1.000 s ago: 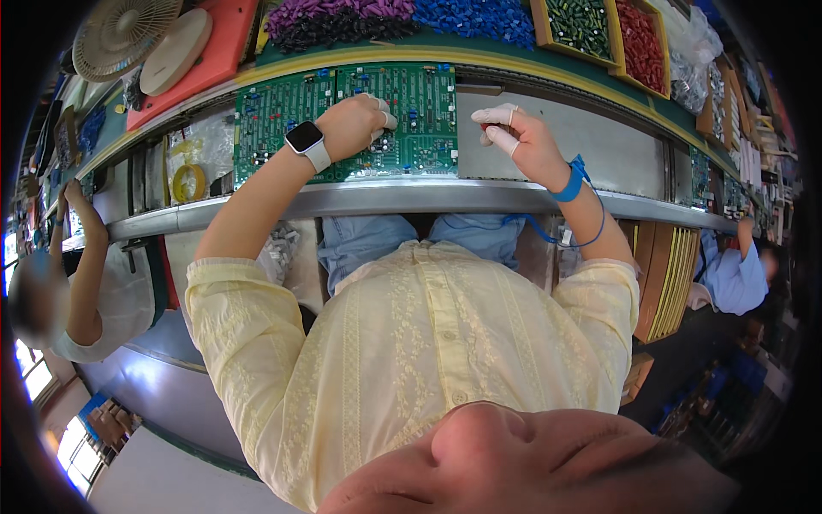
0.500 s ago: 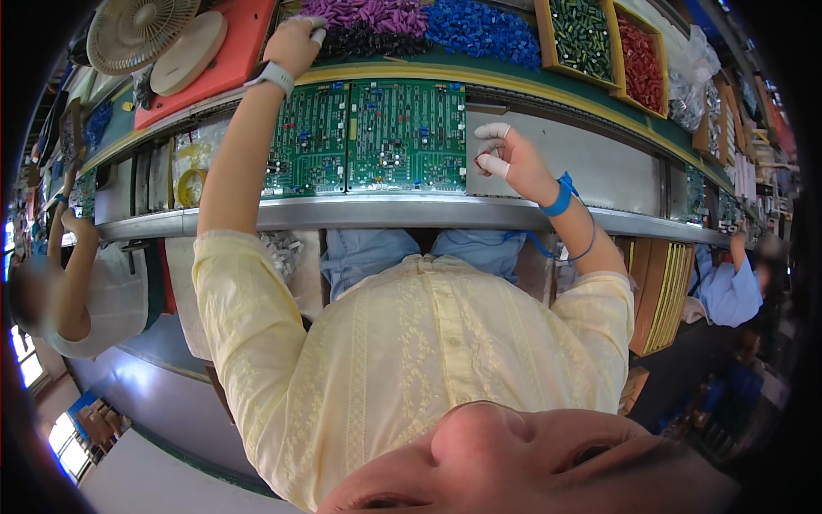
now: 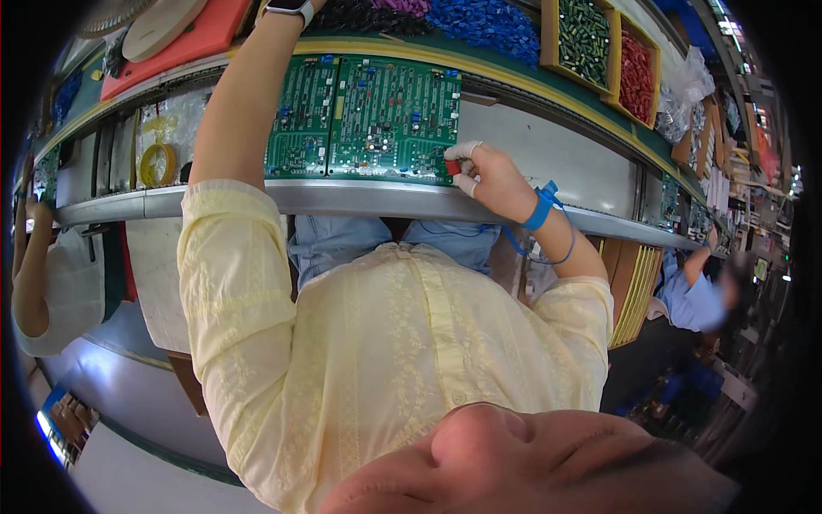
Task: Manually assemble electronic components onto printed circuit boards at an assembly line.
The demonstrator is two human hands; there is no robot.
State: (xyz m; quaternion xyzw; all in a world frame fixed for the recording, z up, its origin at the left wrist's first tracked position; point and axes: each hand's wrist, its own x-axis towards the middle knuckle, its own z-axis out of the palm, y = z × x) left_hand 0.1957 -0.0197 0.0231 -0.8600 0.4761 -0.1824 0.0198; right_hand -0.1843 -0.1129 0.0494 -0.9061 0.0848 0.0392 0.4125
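We see a pale yellow shirt (image 3: 368,343) w/ embroidered flowers & btn front, lt-blue jeans (image 3: 341,244), white-strapped watch (image 3: 289,8) upper L of frame, blue wristband (image 3: 539,210) w/ thin blue cord (image 3: 573,242) R of ctr, whitish finger cots (image 3: 466,184) nr ctr

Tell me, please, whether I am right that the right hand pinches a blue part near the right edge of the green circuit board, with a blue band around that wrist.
Not quite: the head view shows the right hand pinching a red part, not a blue one, near the right edge of the green circuit board, with a blue band around that wrist.
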